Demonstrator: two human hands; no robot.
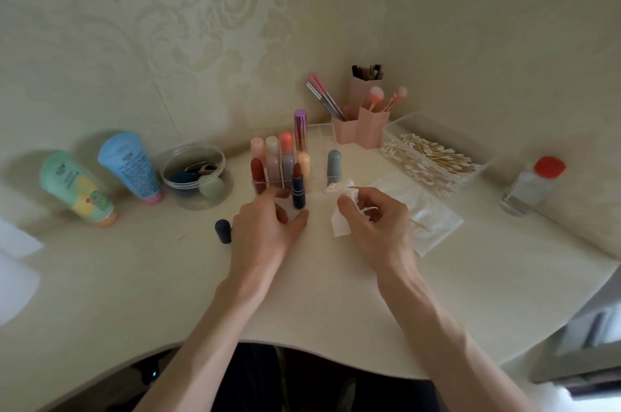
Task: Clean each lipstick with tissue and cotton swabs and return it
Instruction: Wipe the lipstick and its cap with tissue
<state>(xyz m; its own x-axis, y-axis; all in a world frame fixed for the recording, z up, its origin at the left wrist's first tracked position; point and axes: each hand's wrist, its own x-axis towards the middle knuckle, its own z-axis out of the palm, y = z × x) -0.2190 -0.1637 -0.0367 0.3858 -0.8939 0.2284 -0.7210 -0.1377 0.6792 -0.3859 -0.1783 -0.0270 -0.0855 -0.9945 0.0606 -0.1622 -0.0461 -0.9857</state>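
**Lipstick (298, 191) upright on the tabletop (168, 277)**

Its dark cap (223, 230) sits left of the left hand (268, 223), whose fingers (277, 192) are apart and curved just beside the uncapped lipstick's base. The lipstick stands directly in front of the clear rack (321, 130) holding the other lipsticks (272, 159). The right hand (373, 220) has its fingers clamped on a crumpled tissue (339, 223). Farther right lie the cotton swabs (433, 159).

Print on blue tube (131, 165) and green tube (76, 185), none legible
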